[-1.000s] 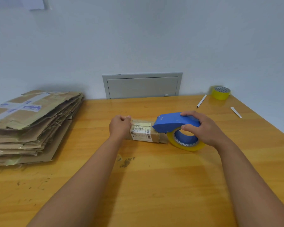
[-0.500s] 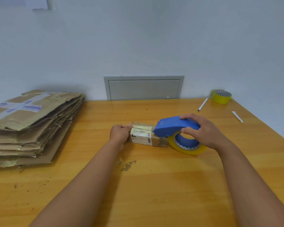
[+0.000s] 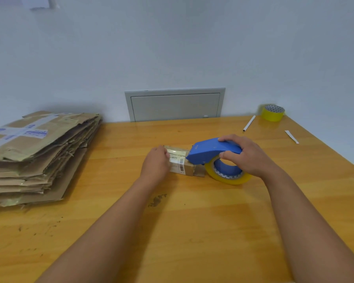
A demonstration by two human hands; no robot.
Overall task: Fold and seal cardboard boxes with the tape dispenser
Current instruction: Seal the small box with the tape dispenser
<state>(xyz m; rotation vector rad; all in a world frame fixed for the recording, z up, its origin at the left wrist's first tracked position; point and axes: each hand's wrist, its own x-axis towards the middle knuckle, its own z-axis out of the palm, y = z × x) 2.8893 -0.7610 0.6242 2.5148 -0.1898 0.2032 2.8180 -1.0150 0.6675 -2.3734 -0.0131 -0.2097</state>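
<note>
The left hand grips the small box mid-worktop; the right hand clasps the tape dispenser over its right end. Pin the box firmly and draw the tape flat and straight.

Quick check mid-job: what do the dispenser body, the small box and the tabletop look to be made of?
Tape dispenser: blue body, probably moulded plastic, smooth with a dull sheen; it carries a yellowish tape roll.
Small box: brown cardboard, matte, with glossy tape across the top and a printed barcode label.
Table: apparently varnished wood, orange-yellow with visible grain and soft reflections; some dark scuffs.
</note>
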